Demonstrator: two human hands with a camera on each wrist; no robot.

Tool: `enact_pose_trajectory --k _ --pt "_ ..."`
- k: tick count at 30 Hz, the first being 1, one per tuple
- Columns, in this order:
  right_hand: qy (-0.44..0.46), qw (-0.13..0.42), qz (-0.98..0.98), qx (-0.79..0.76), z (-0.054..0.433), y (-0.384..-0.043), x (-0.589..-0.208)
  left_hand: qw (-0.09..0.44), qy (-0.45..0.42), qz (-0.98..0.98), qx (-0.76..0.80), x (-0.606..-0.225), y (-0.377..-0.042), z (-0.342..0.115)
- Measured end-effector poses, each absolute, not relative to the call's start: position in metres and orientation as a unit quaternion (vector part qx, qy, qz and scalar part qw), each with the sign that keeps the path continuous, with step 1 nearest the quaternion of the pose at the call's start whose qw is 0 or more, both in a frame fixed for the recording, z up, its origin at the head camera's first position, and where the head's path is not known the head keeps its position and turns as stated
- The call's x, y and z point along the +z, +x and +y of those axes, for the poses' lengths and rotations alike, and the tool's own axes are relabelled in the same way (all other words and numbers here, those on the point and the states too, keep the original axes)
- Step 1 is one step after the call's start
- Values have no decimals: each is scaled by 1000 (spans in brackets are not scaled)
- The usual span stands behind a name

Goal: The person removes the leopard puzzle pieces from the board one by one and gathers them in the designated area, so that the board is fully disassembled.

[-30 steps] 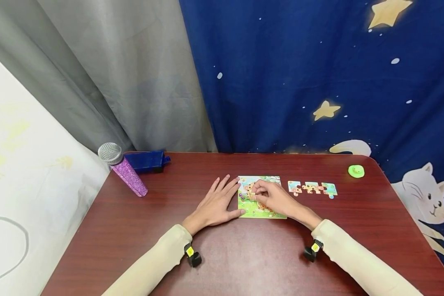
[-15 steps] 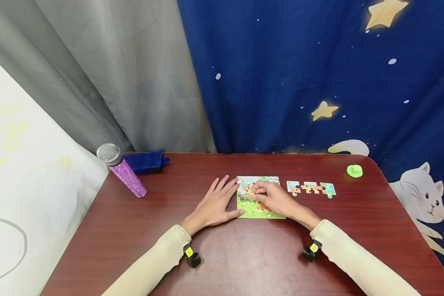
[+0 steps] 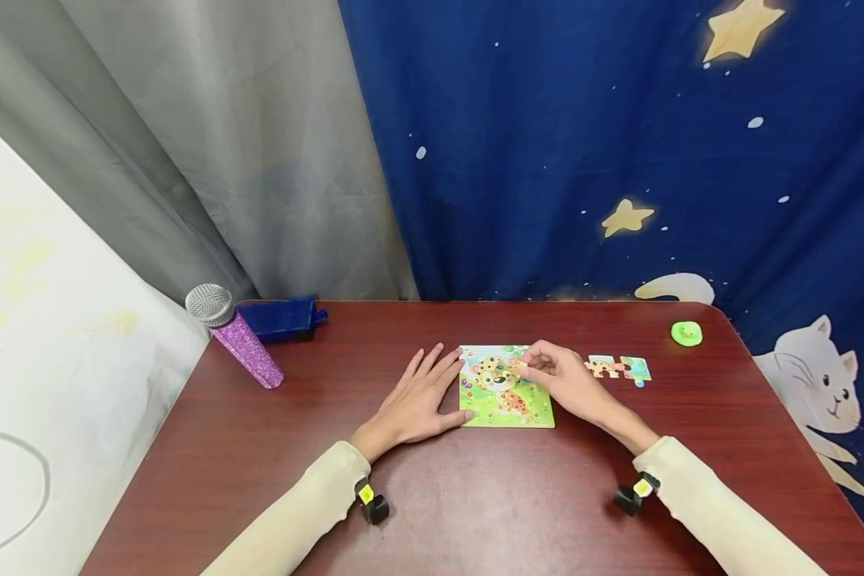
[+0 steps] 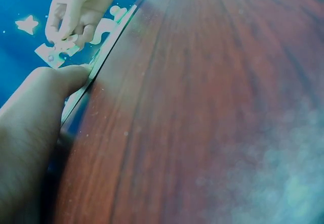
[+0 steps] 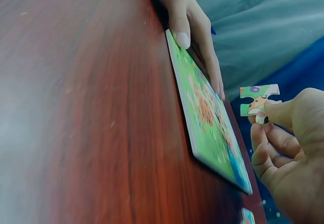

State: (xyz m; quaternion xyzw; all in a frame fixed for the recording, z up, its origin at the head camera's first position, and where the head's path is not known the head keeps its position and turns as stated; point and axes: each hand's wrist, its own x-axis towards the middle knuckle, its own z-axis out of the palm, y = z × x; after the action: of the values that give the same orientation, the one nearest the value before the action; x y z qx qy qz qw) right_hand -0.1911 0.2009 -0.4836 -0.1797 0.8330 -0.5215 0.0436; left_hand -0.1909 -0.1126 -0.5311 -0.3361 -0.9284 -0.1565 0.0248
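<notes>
A square puzzle board (image 3: 478, 412) with a spotted leopard on green and blue lies in the middle of the table. Against its left side rests my left hand (image 3: 419, 406), fingers spread and straight, its thumb on the near left corner. My right hand (image 3: 572, 387) is over the board's right side and pinches a puzzle piece (image 5: 257, 101) between thumb and fingers. The right wrist view shows this piece tilted above the board, with a purple and orange print. To the right of the board lie loose puzzle pieces (image 3: 635, 369), partly hidden by my right hand.
A purple glitter microphone (image 3: 254, 350) with a silver head is at the left, beside a dark blue box-like object (image 3: 281, 318). At the back right sits a small bright green object (image 3: 687, 334). Curtains (image 3: 374, 160) hang behind the table's far edge.
My right hand has moved right from the board's middle with the puzzle piece, uncovering the leopard's face and covering the nearest loose piece. My left hand has stayed in place.
</notes>
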Motion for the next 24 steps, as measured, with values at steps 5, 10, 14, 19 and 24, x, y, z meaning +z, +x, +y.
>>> enact_pose_trajectory --k 5,10,14,19,24 --pt "-171 24 831 -529 221 -183 -486 28 -340 -927 -155 -533 -191 -113" --pt "-151 31 835 -528 237 -176 -486 27 -339 -927 -157 -533 -192 -113" --pt "-158 23 838 -522 245 -172 -489 26 -339 -927 -160 -532 -192 -113" --pt "-166 6 850 -500 255 -166 -493 24 -340 -926 -162 -530 -191 -113" --pt "-159 5 862 -482 265 -161 -494 21 -339 -927 -159 -530 -191 -113"
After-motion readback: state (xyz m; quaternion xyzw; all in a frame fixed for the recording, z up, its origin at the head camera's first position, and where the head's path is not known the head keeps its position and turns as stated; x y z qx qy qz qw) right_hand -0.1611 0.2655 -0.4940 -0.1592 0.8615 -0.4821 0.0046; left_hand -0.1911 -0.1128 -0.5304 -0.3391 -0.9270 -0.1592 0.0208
